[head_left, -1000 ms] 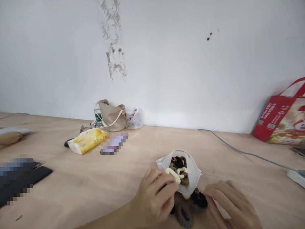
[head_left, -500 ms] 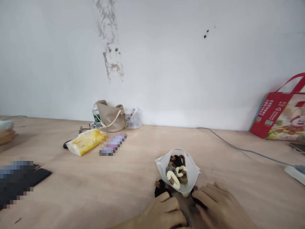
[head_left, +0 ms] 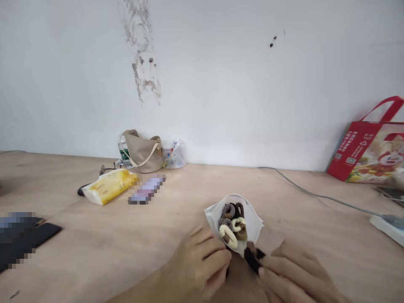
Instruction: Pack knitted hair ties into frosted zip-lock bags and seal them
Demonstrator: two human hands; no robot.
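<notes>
An open white pouch (head_left: 254,219) holds several fuzzy hair ties in grey, cream, brown, black and olive. A grey hair tie (head_left: 227,210) lies on top at the back left, and a cream hair tie (head_left: 227,236) near the front. My right hand (head_left: 293,269) pinches a black hair tie (head_left: 252,259) with a brown tag, close against the pouch's front rim. My left hand (head_left: 205,259) is at the pouch's front left corner with curled fingers. A dark bit shows under its fingertips; what they hold is hidden.
Farther back on the wooden table (head_left: 176,210) are a yellow tissue pack (head_left: 112,185), a phone (head_left: 147,189), a beige handbag (head_left: 143,152) and a clear plastic bag (head_left: 177,155). To the right are a grey cable (head_left: 303,190), a power strip (head_left: 388,229) and a red shopping bag (head_left: 369,151).
A grey hair tie now lies on top in the pouch. My left hand has moved up and left, over where a black hair tie lay. My right hand has brought its black hair tie against the rim.
</notes>
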